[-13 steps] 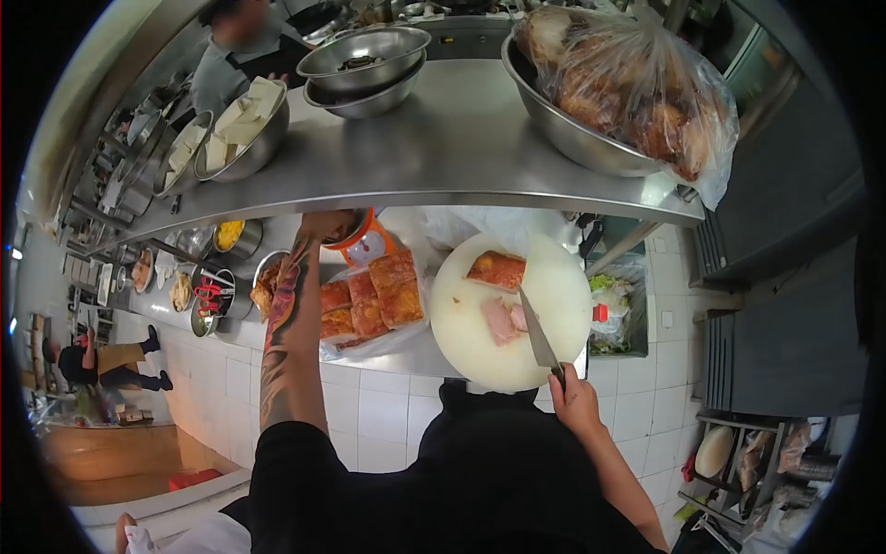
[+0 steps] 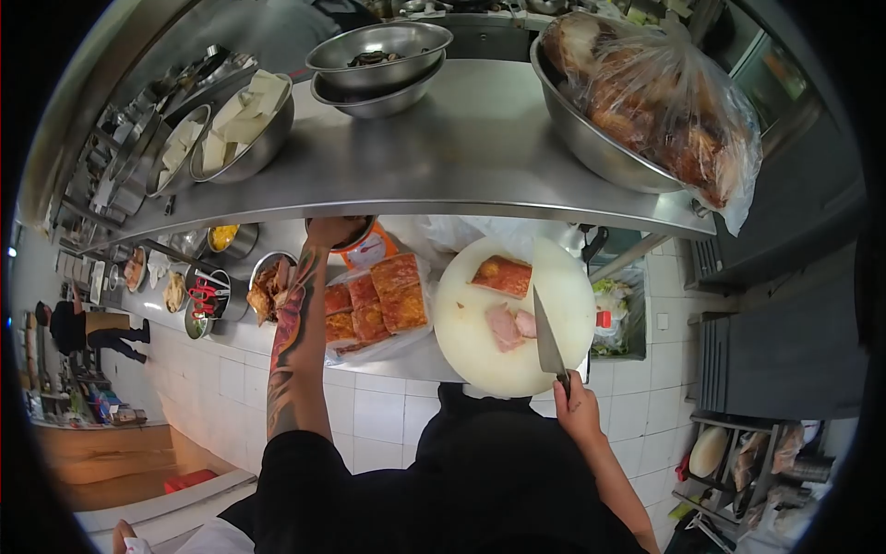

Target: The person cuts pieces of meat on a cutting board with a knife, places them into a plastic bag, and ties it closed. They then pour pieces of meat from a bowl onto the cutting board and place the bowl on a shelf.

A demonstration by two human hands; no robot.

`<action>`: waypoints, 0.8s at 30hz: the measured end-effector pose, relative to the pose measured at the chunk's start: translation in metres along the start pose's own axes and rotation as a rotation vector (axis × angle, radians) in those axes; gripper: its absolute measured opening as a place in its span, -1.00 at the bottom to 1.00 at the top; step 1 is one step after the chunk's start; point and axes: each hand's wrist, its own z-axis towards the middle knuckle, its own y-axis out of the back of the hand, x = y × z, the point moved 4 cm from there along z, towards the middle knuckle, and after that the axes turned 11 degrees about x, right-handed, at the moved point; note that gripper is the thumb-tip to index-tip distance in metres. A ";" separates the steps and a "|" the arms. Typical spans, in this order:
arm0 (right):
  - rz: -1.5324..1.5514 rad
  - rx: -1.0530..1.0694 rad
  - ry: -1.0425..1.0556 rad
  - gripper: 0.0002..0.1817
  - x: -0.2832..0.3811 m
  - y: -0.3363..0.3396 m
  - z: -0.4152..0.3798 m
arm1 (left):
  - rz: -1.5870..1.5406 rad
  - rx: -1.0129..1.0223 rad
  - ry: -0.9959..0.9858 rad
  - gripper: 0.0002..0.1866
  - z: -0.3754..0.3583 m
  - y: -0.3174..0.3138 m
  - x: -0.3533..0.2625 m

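Observation:
My right hand (image 2: pixel 579 412) is closed round the handle of a kitchen knife (image 2: pixel 549 337), whose blade lies over the right part of a round white cutting board (image 2: pixel 471 360). On the board are a block of roast pork with browned skin (image 2: pixel 502 276) and pale cut pieces of meat (image 2: pixel 505 329). My left hand (image 2: pixel 329 231) reaches under the shelf to a bowl on an orange dial scale (image 2: pixel 372 251); its fingers are mostly hidden there. Several browned slabs of roast pork (image 2: pixel 397 294) lie on plastic beside my left forearm.
A steel shelf (image 2: pixel 443 138) spans above the board, carrying stacked steel bowls (image 2: pixel 374 55), a bowl of white blocks (image 2: pixel 245 120) and bagged browned meat (image 2: pixel 655 111). A bowl of meat pieces (image 2: pixel 272 286) stands left of my forearm; a bin with greens (image 2: pixel 616 319) is at right.
The view has shifted slightly. My right hand still holds the knife by the board, and my left hand stays at the bowl. The person behind the shelf is no longer clearly visible.

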 end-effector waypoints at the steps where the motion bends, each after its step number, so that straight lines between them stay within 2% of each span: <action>1: -0.004 0.003 -0.006 -0.65 -0.001 0.000 0.000 | -0.001 -0.038 -0.046 -0.50 0.001 -0.003 0.004; 2: -0.007 0.005 -0.008 -0.65 -0.001 0.000 0.000 | -0.004 -0.037 -0.045 -0.50 0.000 -0.002 0.003; 4: 0.003 0.005 -0.009 -0.65 0.000 0.001 0.001 | -0.028 -0.162 -0.120 -0.54 -0.003 0.007 -0.003; 8: 0.003 0.008 -0.013 -0.64 0.004 0.002 0.000 | -0.084 -0.174 -0.154 -0.56 -0.002 0.005 0.005; 10: -0.014 0.009 -0.034 -0.64 0.005 0.001 0.000 | -0.230 0.032 -0.025 -0.55 0.003 -0.012 0.018; 13: -0.008 0.030 -0.057 -0.65 0.007 0.003 0.000 | -0.205 0.028 0.001 -0.51 0.011 -0.029 0.042; 14: -0.010 0.038 -0.048 -0.65 0.006 0.002 0.001 | -0.205 0.024 0.011 -0.51 0.001 -0.019 0.032; 16: 0.001 0.028 -0.022 -0.66 0.002 0.002 0.001 | -0.559 0.017 0.142 -0.46 -0.034 0.027 -0.018; 17: 0.000 0.032 -0.019 -0.66 0.003 0.003 0.002 | -0.573 -0.042 0.113 -0.37 -0.060 0.051 -0.043; 21: 0.046 0.030 -0.025 -0.68 0.004 0.004 0.002 | -0.419 -0.123 -0.020 -0.31 -0.143 0.049 -0.048; 23: 0.053 0.029 -0.025 -0.68 0.003 0.004 0.002 | -0.432 -0.002 -0.042 -0.25 -0.167 0.025 -0.046; 24: 0.050 0.027 -0.020 -0.68 0.001 0.003 0.002 | -0.433 -0.004 -0.036 -0.25 -0.171 0.016 -0.044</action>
